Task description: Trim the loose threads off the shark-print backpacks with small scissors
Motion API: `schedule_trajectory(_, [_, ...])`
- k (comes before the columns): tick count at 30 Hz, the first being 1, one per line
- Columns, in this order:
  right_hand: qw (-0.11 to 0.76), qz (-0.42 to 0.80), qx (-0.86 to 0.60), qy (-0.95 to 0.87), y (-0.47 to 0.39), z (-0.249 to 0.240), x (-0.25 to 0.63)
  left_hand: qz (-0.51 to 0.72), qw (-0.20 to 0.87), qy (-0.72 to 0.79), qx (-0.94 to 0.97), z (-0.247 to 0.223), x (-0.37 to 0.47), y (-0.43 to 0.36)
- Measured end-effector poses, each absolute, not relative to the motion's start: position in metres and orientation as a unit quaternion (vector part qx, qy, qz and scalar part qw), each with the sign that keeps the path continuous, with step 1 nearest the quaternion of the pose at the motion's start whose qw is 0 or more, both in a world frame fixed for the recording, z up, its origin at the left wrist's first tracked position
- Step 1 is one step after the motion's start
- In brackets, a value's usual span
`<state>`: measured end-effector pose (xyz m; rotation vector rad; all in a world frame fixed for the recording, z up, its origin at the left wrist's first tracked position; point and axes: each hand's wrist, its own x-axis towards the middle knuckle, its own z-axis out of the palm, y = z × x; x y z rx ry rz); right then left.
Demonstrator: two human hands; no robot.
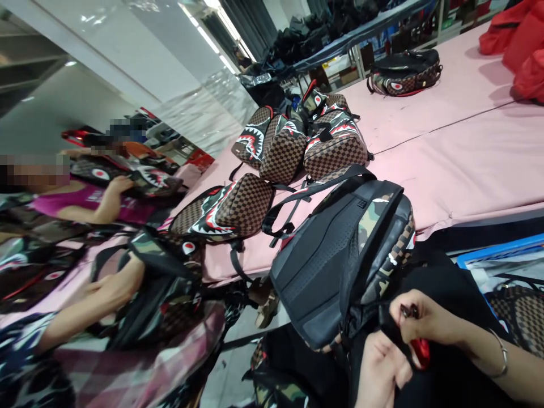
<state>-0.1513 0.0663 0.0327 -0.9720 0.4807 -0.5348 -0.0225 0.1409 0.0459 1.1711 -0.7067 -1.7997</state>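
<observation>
At the lower right, my right hand (429, 320), with a metal bangle at the wrist, is closed around a small tool with a shiny red part (420, 352). Its kind is hard to make out, as the fingers cover most of it. Just below and to the left, my left hand (382, 362) has its fingers curled into a pinch beside a black strap (389, 322); whatever it pinches is hidden. A backpack (323, 266) with a black padded back, camouflage patches and brown checks leans tilted between my lap and the table edge, its back panel facing up.
A pink-covered table (463, 147) runs across, bearing several checked shark-face backpacks (283, 147), a backpack (406, 73) farther off and red bags (521, 51). At left, a co-worker's hand (121, 280) handles another backpack. A blue-edged crate (501, 249) stands at right.
</observation>
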Motion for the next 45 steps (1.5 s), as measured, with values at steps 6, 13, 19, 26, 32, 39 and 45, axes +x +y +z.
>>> schedule_trajectory(6, [0.788,-0.337,-0.364,0.363,0.066,0.039,-0.149,-0.615,0.475,-0.338,0.531,0.048,-0.029,0.132])
schedule_trajectory(13, [0.688,-0.335,-0.492,0.416,0.068,0.036,-0.15,-0.565,0.503,-0.284,0.589,0.05,-0.028,0.134])
schedule_trajectory(19, [0.459,-0.332,-0.708,0.422,0.069,0.032,-0.165,-0.532,0.56,-0.222,0.595,0.049,-0.025,0.13])
schedule_trajectory(26, [0.402,-0.326,-0.772,0.369,0.071,0.033,-0.166,-0.46,0.495,-0.352,0.648,0.052,-0.021,0.131])
schedule_trajectory(32, [0.384,-0.378,-0.761,0.36,0.07,0.032,-0.162,-0.463,0.492,-0.357,0.645,0.052,-0.02,0.131])
schedule_trajectory(39, [0.457,-0.407,-0.71,0.348,0.061,0.032,-0.177,-0.478,0.466,-0.456,0.589,0.054,-0.006,0.128])
schedule_trajectory(45, [0.512,-0.546,-0.45,0.486,0.001,-0.005,-0.203,-0.533,0.347,-0.639,0.432,0.099,-0.002,0.099])
